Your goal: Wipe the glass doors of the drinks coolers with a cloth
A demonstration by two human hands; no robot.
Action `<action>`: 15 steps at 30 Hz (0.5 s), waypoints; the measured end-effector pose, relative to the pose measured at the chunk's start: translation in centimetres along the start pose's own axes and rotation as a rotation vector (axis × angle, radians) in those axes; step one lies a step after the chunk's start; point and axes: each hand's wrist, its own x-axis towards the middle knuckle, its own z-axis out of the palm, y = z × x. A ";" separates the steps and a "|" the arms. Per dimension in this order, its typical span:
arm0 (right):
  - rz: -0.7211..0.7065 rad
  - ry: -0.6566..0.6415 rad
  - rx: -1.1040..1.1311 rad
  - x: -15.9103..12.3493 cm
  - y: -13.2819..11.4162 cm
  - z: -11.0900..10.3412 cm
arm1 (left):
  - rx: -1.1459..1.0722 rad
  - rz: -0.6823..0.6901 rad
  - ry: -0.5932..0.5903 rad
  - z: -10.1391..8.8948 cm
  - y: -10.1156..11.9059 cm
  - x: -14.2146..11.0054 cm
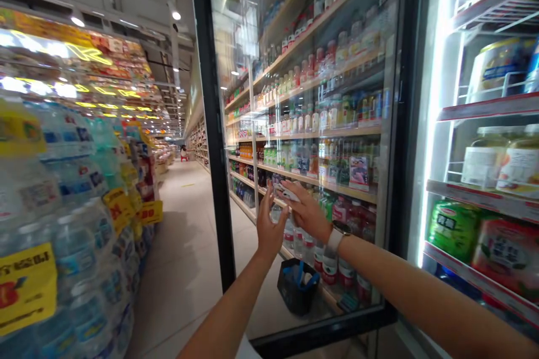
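My left hand [269,230] and my right hand [307,214] are raised together in front of a glass cooler door [320,67]. A small white-and-silver item [287,192] lies at their fingertips, too blurred to name. My right fingers lie over it, and my left fingertips reach its lower edge. A white-strapped watch [338,237] circles my right wrist. Rows of bottled drinks [328,118] line the shelves behind the glass. A black basket with blue handles [298,286] shows low in the glass, below my hands; I cannot tell whether it is a reflection.
Jars and green packages [455,230] fill lit shelves inside the cooler on the right. Shrink-wrapped water bottles [71,235] are stacked along the left of a long tiled aisle [181,269]. A small figure in red [184,152] is at the aisle's far end.
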 end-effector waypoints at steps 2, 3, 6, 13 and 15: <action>0.079 0.007 0.040 0.8 -1.4 -0.4 | -0.257 -0.184 -0.043 0.8 1.3 0.3; 0.114 0.001 0.057 1.1 -2.0 -0.5 | -0.369 -0.259 -0.064 1.0 1.9 0.6; 0.152 -0.012 0.101 1.4 -3.1 -0.9 | -0.606 -0.388 -0.124 1.3 3.5 1.3; 0.306 -0.017 0.348 0.4 -2.5 -2.6 | -0.470 -0.552 -0.090 1.1 3.7 1.5; 0.351 0.014 0.286 0.0 -1.7 -3.7 | -0.422 -0.574 -0.065 1.0 3.3 1.6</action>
